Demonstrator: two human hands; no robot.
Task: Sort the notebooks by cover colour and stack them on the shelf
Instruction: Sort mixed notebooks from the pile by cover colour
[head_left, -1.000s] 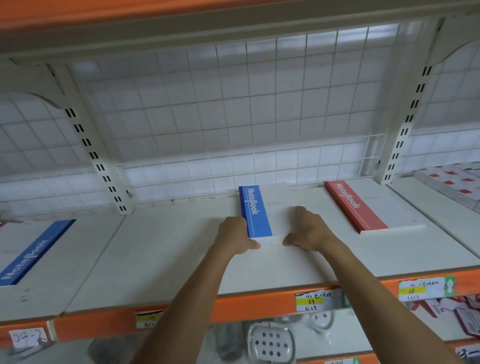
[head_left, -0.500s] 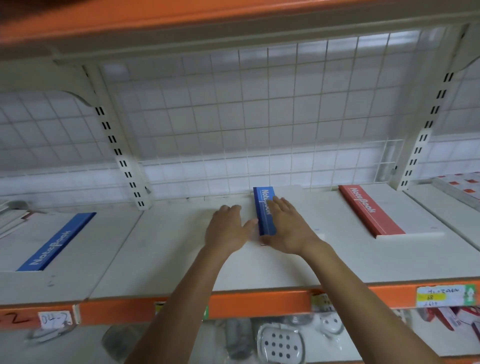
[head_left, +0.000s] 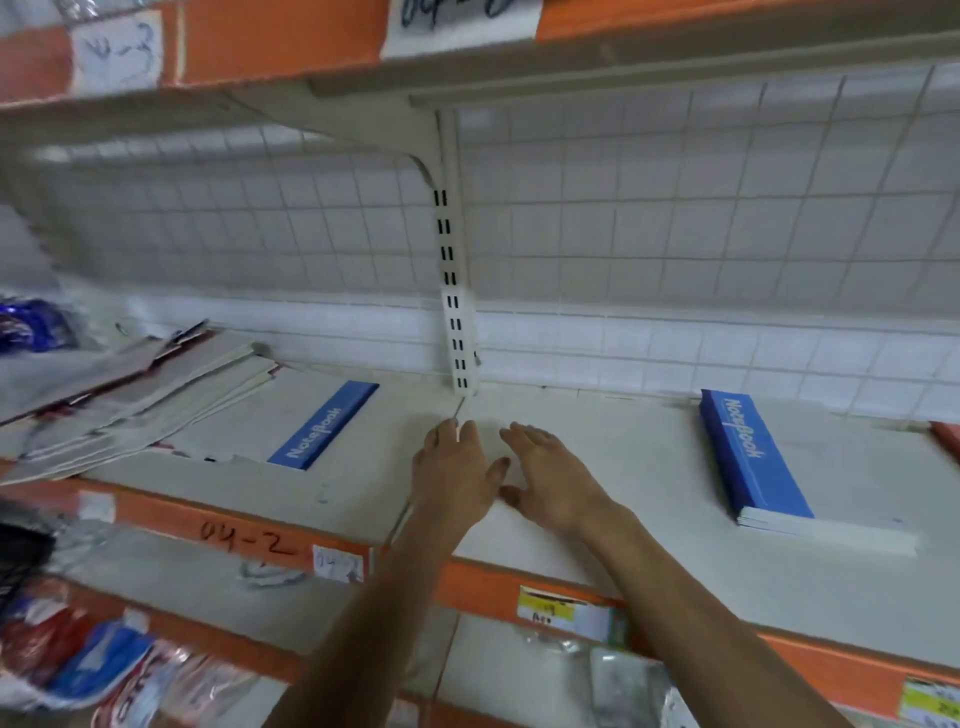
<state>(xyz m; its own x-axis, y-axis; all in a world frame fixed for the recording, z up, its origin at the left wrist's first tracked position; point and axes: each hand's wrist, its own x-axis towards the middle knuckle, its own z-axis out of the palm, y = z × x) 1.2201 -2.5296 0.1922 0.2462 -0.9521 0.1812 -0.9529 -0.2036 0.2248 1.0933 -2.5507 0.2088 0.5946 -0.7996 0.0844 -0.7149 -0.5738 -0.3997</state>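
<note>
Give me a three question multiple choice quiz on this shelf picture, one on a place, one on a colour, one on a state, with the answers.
1. Where is the stacked blue notebook relative to the left hand and right hand?
A) to the right of both
B) under the left hand
C) on the lower shelf

2. What colour is the shelf front edge?
A) green
B) orange
C) black

3. How are both hands?
A) gripping a notebook
B) clenched in fists
C) open, holding nothing

Answers:
1 A, it lies apart from them at the right.
2 B, the strip marked 04-2 is orange.
3 C, the fingers are spread and nothing is in them.
</note>
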